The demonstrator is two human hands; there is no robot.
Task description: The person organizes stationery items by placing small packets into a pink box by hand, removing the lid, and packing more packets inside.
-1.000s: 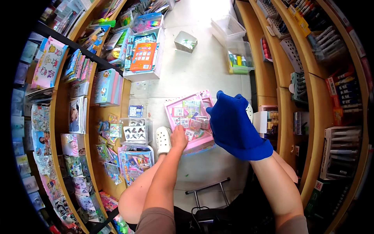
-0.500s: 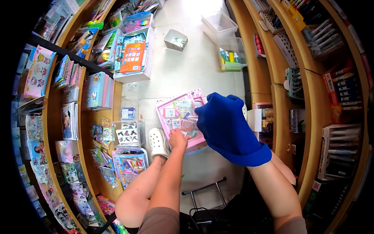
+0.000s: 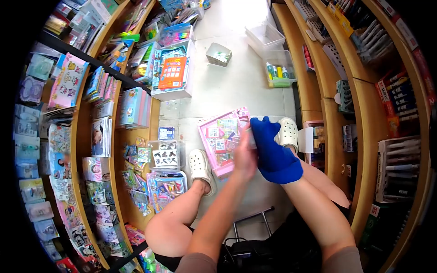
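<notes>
My right hand [image 3: 276,151] is covered to the wrist by a blue cloth mitt [image 3: 278,166] with a folded cuff. Small bumps show along its top edge, but the cloth hides the fingers. Close against the mitt's left side is my left hand [image 3: 246,157], bare and smeared by motion; whether it touches the cloth or holds anything is unclear. Beyond both hands a pink tray [image 3: 210,157] lies on the floor, with several small clear packets [image 3: 220,144] in it. My left hand overlaps the tray's right part in view.
Shelves of stationery [image 3: 136,98] line the left, and a pen shelf [image 3: 364,123] stands on the right. On the floor are a small carton [image 3: 219,55], clear plastic bins [image 3: 280,68], a box of books [image 3: 173,93] and a metal stool frame [image 3: 255,214]. White clogs [image 3: 199,166] flank the tray.
My left hand has left the pink tray and risen rightward to the blue mitt. The mitted right hand has turned, its bumps now pointing up. The whole view has shifted slightly.
</notes>
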